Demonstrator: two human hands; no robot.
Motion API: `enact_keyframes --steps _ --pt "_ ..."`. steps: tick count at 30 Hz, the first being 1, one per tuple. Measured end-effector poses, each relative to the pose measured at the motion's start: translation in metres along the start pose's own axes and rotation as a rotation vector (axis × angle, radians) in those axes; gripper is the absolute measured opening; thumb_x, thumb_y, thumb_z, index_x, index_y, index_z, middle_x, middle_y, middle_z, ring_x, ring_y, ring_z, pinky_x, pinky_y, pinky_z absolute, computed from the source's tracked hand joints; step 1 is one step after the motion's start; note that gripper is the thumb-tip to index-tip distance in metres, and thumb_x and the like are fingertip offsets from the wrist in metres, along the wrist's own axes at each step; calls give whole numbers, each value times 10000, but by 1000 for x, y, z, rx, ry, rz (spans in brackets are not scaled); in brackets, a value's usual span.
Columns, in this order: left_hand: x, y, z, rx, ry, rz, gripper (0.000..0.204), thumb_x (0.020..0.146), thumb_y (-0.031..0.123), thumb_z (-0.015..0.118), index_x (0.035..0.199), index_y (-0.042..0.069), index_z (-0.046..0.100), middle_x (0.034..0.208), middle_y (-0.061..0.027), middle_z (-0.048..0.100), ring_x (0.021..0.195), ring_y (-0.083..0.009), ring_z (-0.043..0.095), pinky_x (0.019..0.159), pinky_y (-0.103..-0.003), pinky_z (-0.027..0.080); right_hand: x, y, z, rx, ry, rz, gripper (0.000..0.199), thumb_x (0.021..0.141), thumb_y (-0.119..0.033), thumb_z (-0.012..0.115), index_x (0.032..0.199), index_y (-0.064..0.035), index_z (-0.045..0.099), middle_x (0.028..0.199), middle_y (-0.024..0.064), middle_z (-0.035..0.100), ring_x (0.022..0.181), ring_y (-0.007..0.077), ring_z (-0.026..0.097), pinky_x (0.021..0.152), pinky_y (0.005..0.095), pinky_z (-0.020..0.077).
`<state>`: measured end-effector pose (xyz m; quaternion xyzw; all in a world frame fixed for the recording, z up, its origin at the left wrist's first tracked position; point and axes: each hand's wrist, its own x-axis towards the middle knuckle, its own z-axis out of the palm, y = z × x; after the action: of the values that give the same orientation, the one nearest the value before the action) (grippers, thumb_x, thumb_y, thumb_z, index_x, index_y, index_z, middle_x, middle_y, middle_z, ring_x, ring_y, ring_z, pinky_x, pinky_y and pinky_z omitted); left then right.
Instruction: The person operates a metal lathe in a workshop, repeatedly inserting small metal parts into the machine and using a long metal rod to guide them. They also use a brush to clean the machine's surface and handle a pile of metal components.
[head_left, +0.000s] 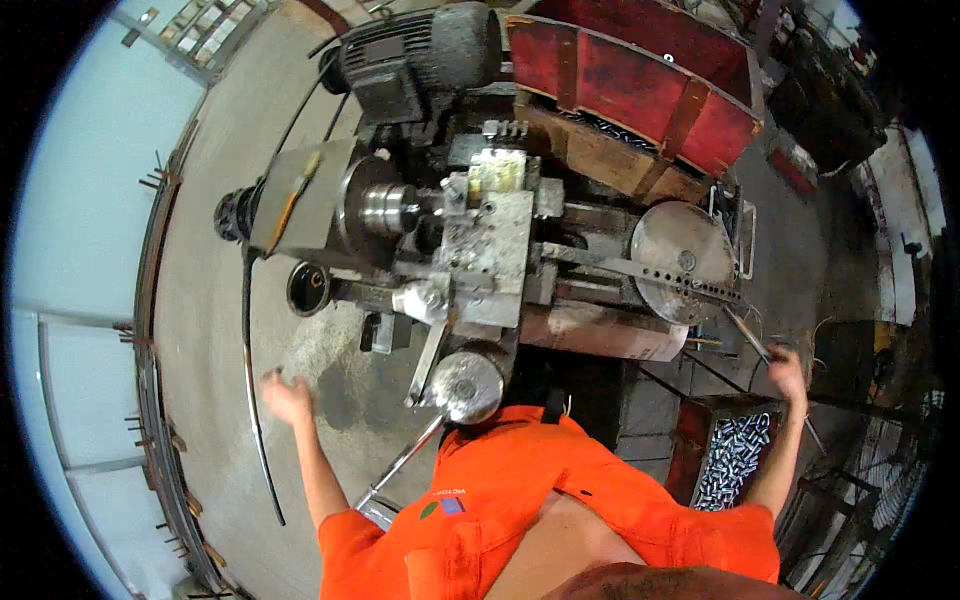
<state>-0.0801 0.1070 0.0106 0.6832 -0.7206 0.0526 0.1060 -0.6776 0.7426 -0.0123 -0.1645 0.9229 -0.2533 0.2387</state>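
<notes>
At the right of the bench lathe, a slim metal lever [748, 334] slants down from the end of a perforated flat bar [640, 268] beside the rim of a large round steel disc [685, 225]. The person's right hand [787, 372] is at the lever's outer end, fingers curled; whether they grip it, I cannot tell. Below that hand, a dark red bin [688, 445] contains a heap of short, shiny metal cylinders [735, 465].

Leftward from the bar stands the lathe's tool slide [500, 245], facing the round spindle chuck [385, 210]. Nearer the person's orange shirt [530, 475] is a smaller steel disc [467, 388], with a bright rod [400, 465] slanting down and left from it.

The left hand [288, 395] is out over the floor at the left, its fingers loosely bent and the thumb apart, with nothing visible in it, near a hanging black cable [251, 370]. A brush [292, 205] with an orange handle lies on the grey headstock cover [275, 185], and a round pot [308, 287] of dark liquid is below it. Beyond the lathe are a ribbed electric motor [420, 50] and a large red metal bin [620, 80].
</notes>
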Motion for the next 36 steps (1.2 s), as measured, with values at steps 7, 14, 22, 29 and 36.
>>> enact_keyframes --steps 7,14,22,29,36 --pt "18 -20 148 -529 -491 23 437 686 171 628 1074 -25 593 880 -196 655 799 -289 644 719 -354 497 -41 -29 50 -474 479 207 439 632 -223 549 1039 -75 619 915 226 619 853 404 581 762 458 457" --pt "7 28 162 -224 -539 409 321 758 180 604 1055 69 556 857 -121 654 720 -254 639 632 -377 505 -96 -52 97 -501 549 249 497 610 -259 576 1066 -64 601 908 253 611 842 408 585 744 471 461" --pt "38 46 113 225 -527 690 304 780 196 564 1083 176 568 899 -134 645 828 -303 623 708 -407 496 -124 -32 79 -383 435 253 323 640 -235 578 912 -64 618 863 215 620 837 405 579 742 458 463" --pt "-18 -27 97 -402 -946 413 443 782 224 649 1158 15 543 857 -130 656 781 -203 626 700 -346 487 -168 -49 106 -440 418 461 318 662 -274 539 877 -59 628 866 208 627 838 388 594 756 468 465" --pt "-119 37 -45 -1051 -1416 262 386 870 205 584 1164 -36 515 989 -87 630 873 -157 597 817 -286 454 -213 -67 162 -188 533 349 256 610 -219 515 757 -15 560 660 208 567 640 403 545 607 441 427"
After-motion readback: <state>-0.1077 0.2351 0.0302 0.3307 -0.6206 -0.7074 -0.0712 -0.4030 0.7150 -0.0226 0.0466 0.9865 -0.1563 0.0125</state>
